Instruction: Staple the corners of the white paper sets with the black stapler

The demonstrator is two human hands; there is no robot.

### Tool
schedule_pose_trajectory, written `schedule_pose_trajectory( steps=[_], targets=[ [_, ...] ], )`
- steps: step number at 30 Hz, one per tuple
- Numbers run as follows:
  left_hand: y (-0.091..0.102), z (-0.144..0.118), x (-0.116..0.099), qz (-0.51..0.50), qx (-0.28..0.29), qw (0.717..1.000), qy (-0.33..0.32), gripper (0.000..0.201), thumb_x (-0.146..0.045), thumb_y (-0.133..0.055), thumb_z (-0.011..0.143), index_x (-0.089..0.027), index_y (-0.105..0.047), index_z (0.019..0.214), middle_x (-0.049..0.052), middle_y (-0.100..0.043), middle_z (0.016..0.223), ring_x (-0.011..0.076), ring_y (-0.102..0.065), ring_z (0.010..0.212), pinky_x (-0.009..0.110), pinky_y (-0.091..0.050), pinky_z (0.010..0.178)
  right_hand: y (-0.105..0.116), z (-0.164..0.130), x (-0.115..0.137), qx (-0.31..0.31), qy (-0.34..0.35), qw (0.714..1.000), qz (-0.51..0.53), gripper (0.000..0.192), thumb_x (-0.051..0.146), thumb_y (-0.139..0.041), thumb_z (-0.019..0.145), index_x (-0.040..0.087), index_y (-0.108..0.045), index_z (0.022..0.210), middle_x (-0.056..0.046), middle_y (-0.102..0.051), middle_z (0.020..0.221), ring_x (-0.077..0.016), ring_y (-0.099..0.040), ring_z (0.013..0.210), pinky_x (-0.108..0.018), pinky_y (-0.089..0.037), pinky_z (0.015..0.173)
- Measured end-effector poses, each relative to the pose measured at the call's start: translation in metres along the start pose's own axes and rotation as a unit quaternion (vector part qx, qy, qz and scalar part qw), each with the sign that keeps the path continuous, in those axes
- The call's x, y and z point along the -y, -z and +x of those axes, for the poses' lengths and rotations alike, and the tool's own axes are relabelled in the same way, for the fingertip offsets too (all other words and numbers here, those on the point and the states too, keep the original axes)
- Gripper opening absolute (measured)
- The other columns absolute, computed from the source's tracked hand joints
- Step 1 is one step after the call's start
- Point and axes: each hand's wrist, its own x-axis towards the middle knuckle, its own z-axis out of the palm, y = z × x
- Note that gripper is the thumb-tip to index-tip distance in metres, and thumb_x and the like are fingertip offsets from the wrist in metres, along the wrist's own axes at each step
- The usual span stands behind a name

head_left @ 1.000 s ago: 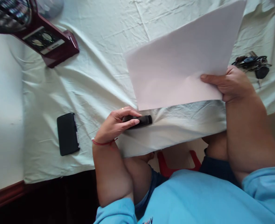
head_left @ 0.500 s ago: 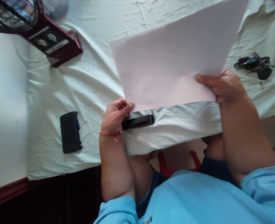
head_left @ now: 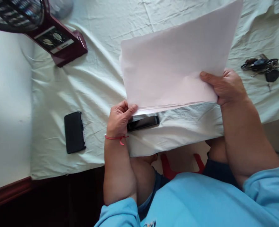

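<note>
Both hands hold a thin stack of white paper sheets tilted above the table. My left hand pinches the stack's lower left corner. My right hand grips its lower right corner, thumb on top. Just below the paper's near edge, a black phone lies on the pale cloth, right beside my left hand.
A black phone case lies left on the cloth. A dark red fan base stands at the back left. A bunch of keys rests at the right. A red stool shows under the table's near edge.
My left hand let go of the black phone and rose to take the paper's lower left corner. The paper shifted left, then tilted flatter, showing several sheet edges.
</note>
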Motion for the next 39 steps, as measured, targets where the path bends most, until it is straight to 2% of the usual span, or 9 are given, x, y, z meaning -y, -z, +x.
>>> schedule_pose_trajectory(
  steps=[3, 6, 11, 14, 18, 22, 27, 33, 39],
  targets=[
    [0.0, 0.001, 0.004, -0.013, -0.019, 1.0, 0.007, 0.069, -0.076, -0.114, 0.056, -0.021, -0.075, 0.071, -0.001, -0.065, 0.065, 0.0119, -0.052, 0.057, 0.026, -0.042, 0.05, -0.001, -0.001, 0.0, 0.001, -0.002, 1.0, 0.005, 0.053, 0.039, -0.115, 0.053, 0.021, -0.084, 0.092, -0.005, -0.09, 0.106, -0.0289, -0.086, 0.103, -0.047, -0.075, 0.1],
    [0.0, 0.003, 0.007, -0.013, -0.032, 0.999, -0.007, 0.071, -0.082, -0.108, 0.064, -0.023, -0.068, 0.068, -0.004, -0.054, 0.057, 0.0115, -0.045, 0.05, 0.026, -0.033, 0.043, -0.001, -0.002, 0.0, 0.003, -0.002, 1.0, 0.009, 0.054, 0.039, -0.115, 0.053, 0.021, -0.084, 0.093, -0.005, -0.09, 0.107, -0.0311, -0.086, 0.109, -0.049, -0.074, 0.104],
    [0.0, 0.0, 0.001, -0.004, 0.012, 1.0, -0.02, 0.062, -0.062, -0.118, 0.057, -0.021, -0.074, 0.071, -0.004, -0.062, 0.065, 0.0076, -0.045, 0.054, 0.021, -0.033, 0.046, 0.002, 0.0, 0.002, 0.004, 0.012, 1.0, 0.008, 0.051, 0.039, -0.112, 0.058, 0.023, -0.084, 0.097, -0.004, -0.091, 0.115, -0.0318, -0.086, 0.121, -0.05, -0.072, 0.113],
    [0.0, -0.001, 0.0, 0.01, 0.022, 1.0, -0.014, 0.065, -0.062, -0.117, 0.059, -0.021, -0.067, 0.063, -0.003, -0.057, 0.059, 0.008, -0.043, 0.053, 0.023, -0.033, 0.046, 0.003, 0.0, 0.002, 0.004, 0.01, 1.0, 0.015, 0.051, 0.037, -0.112, 0.059, 0.022, -0.084, 0.098, -0.006, -0.091, 0.117, -0.0324, -0.085, 0.122, -0.05, -0.072, 0.112],
    [0.003, 0.0, 0.005, 0.018, -0.004, 1.0, -0.001, 0.076, -0.074, -0.112, 0.063, -0.022, -0.057, 0.06, -0.006, -0.043, 0.053, 0.0063, -0.033, 0.047, 0.023, -0.024, 0.042, 0.003, 0.0, 0.0, -0.001, 0.012, 1.0, 0.024, 0.05, 0.035, -0.112, 0.059, 0.021, -0.084, 0.098, -0.006, -0.091, 0.114, -0.0312, -0.086, 0.116, -0.049, -0.073, 0.109],
    [0.005, 0.004, 0.011, 0.003, -0.047, 0.999, 0.014, 0.073, -0.078, -0.109, 0.066, -0.024, -0.059, 0.067, -0.007, -0.043, 0.055, 0.0072, -0.031, 0.044, 0.025, -0.017, 0.039, 0.003, -0.001, -0.001, 0.007, 0.01, 1.0, 0.009, 0.05, 0.039, -0.112, 0.059, 0.023, -0.084, 0.098, -0.003, -0.091, 0.115, -0.0308, -0.086, 0.118, -0.049, -0.073, 0.11],
    [0.001, 0.008, 0.012, -0.034, -0.068, 0.997, -0.007, 0.068, -0.088, -0.095, 0.078, -0.025, -0.069, 0.078, -0.002, -0.06, 0.066, 0.0118, -0.047, 0.05, 0.028, -0.029, 0.041, 0.002, -0.002, -0.001, -0.002, 0.007, 1.0, 0.019, 0.055, 0.037, -0.116, 0.053, 0.021, -0.086, 0.097, -0.005, -0.092, 0.111, -0.03, -0.087, 0.11, -0.046, -0.075, 0.103],
    [0.002, 0.012, 0.021, -0.068, -0.107, 0.99, -0.058, 0.067, -0.061, -0.12, 0.054, -0.022, -0.072, 0.078, -0.007, -0.059, 0.065, 0.0063, -0.048, 0.054, 0.019, -0.036, 0.046, 0.001, 0.001, -0.007, 0.016, 0.012, 0.999, 0.03, 0.067, 0.049, -0.121, 0.045, 0.021, -0.084, 0.093, -0.003, -0.091, 0.107, -0.03, -0.088, 0.106, -0.051, -0.076, 0.103],
    [0.004, 0.016, 0.03, -0.105, -0.106, 0.986, -0.069, 0.065, -0.065, -0.115, 0.068, -0.021, -0.067, 0.071, -0.007, -0.054, 0.058, 0.0069, -0.045, 0.048, 0.021, -0.036, 0.043, 0.004, 0.006, -0.015, 0.033, 0.038, 0.998, 0.038, 0.069, 0.053, -0.121, 0.048, 0.021, -0.086, 0.096, -0.003, -0.091, 0.106, -0.029, -0.088, 0.101, -0.056, -0.077, 0.104]
  ],
)
